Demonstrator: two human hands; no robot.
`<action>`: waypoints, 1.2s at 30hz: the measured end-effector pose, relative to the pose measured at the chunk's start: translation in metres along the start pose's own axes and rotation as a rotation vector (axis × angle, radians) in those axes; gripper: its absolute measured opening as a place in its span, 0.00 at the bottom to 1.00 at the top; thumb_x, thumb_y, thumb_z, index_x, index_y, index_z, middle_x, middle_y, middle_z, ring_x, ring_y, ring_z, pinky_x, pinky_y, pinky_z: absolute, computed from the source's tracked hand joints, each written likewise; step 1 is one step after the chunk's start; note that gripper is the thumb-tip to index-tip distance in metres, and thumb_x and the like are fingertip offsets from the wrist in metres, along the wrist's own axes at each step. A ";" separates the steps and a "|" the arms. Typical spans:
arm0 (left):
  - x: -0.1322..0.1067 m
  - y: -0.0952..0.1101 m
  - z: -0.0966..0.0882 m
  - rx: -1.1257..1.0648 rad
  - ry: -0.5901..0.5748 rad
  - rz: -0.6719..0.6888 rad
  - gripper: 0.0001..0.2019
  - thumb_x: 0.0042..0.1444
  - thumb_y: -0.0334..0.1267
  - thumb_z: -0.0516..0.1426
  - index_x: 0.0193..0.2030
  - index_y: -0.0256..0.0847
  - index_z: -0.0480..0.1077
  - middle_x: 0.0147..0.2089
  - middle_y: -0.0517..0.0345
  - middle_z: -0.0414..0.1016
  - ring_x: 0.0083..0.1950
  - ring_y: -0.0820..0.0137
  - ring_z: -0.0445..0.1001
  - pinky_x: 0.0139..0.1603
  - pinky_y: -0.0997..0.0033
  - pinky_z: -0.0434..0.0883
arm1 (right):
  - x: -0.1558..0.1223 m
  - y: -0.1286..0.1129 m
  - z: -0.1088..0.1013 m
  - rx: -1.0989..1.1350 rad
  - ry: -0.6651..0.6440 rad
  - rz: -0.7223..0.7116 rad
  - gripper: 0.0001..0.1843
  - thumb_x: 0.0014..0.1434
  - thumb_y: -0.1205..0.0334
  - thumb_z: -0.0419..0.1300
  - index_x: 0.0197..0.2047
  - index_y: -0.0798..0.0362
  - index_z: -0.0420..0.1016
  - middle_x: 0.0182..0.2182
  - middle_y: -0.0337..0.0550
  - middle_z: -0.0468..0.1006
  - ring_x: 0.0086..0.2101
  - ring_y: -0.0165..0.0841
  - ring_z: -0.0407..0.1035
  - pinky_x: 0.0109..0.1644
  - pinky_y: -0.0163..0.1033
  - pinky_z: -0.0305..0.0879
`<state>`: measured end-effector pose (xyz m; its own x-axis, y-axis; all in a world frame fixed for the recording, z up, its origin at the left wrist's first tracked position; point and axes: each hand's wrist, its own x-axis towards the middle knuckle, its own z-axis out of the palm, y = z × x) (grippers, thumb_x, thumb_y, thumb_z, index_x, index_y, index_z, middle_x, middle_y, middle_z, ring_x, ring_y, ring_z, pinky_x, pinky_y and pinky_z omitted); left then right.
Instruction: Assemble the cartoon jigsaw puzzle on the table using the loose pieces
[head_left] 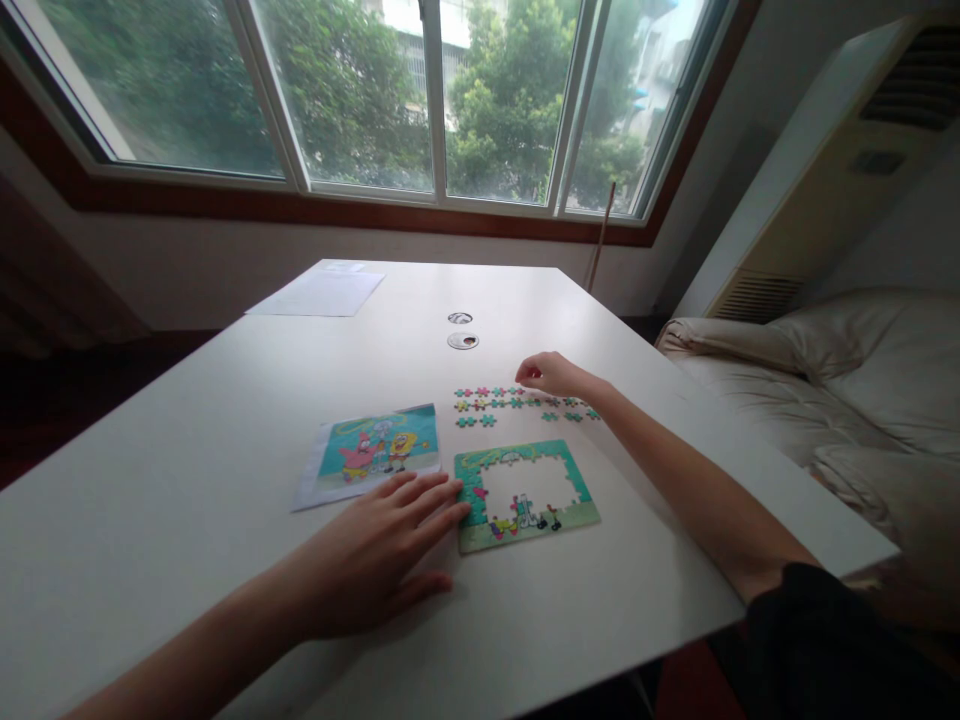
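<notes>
A green puzzle board [527, 494] lies on the white table [187, 420], its border filled and its middle bare. My left hand [379, 560] lies flat and open, fingertips touching the board's left edge. Left of it is a cartoon reference picture [371, 452]. Several loose puzzle pieces [510, 402] are spread in rows behind the board. My right hand [546, 374] reaches over those pieces with fingers curled in a pinch; what they hold is too small to make out.
A sheet of paper [319, 292] lies at the table's far left. Two round cable holes [463, 340] sit mid-table. A cushioned sofa [847, 400] and a standing air conditioner [832, 170] are to the right. Windows run along the far wall.
</notes>
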<state>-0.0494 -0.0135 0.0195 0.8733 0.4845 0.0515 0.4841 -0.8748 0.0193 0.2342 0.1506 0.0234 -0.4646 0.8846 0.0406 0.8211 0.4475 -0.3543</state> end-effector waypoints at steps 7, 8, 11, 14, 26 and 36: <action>0.000 0.001 0.000 -0.019 0.029 -0.002 0.24 0.58 0.49 0.49 0.60 0.42 0.57 0.59 0.48 0.61 0.58 0.55 0.61 0.56 0.53 0.60 | 0.016 -0.014 0.012 0.034 -0.004 -0.058 0.10 0.53 0.67 0.55 0.36 0.58 0.77 0.29 0.44 0.77 0.27 0.27 0.67 0.33 0.30 0.60; 0.000 0.001 0.000 -0.020 0.027 -0.004 0.24 0.58 0.49 0.49 0.60 0.42 0.56 0.59 0.48 0.61 0.58 0.55 0.61 0.56 0.53 0.60 | 0.018 -0.016 0.014 0.038 0.003 -0.069 0.10 0.54 0.66 0.54 0.36 0.58 0.77 0.29 0.44 0.77 0.27 0.27 0.67 0.33 0.31 0.60; 0.001 0.002 -0.002 -0.017 0.005 -0.002 0.24 0.59 0.49 0.49 0.60 0.42 0.56 0.60 0.49 0.60 0.58 0.55 0.61 0.56 0.53 0.60 | 0.024 -0.021 0.018 0.066 -0.005 -0.110 0.11 0.54 0.61 0.56 0.36 0.57 0.76 0.30 0.44 0.77 0.27 0.27 0.67 0.32 0.31 0.60; 0.002 0.003 -0.003 -0.005 -0.015 -0.005 0.24 0.59 0.48 0.49 0.60 0.42 0.56 0.60 0.49 0.60 0.58 0.56 0.60 0.56 0.53 0.60 | 0.030 -0.025 0.021 0.096 -0.047 -0.144 0.14 0.50 0.56 0.60 0.36 0.57 0.76 0.31 0.44 0.76 0.28 0.27 0.67 0.30 0.31 0.59; 0.002 0.004 -0.004 -0.006 -0.018 -0.014 0.24 0.59 0.48 0.49 0.59 0.41 0.56 0.60 0.48 0.60 0.58 0.55 0.61 0.56 0.53 0.59 | 0.025 -0.033 0.016 0.227 -0.059 -0.101 0.12 0.49 0.57 0.60 0.31 0.59 0.73 0.24 0.40 0.72 0.24 0.24 0.62 0.27 0.30 0.56; 0.003 0.005 -0.005 0.021 -0.006 0.000 0.22 0.59 0.47 0.49 0.58 0.41 0.58 0.59 0.47 0.61 0.58 0.55 0.61 0.56 0.53 0.59 | -0.090 -0.080 0.020 0.522 -0.219 -0.240 0.10 0.52 0.58 0.60 0.34 0.57 0.74 0.27 0.41 0.76 0.27 0.26 0.67 0.32 0.31 0.61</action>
<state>-0.0449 -0.0163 0.0247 0.8734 0.4848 0.0455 0.4854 -0.8743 -0.0021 0.2038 0.0331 0.0296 -0.7192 0.6948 0.0021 0.4405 0.4583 -0.7720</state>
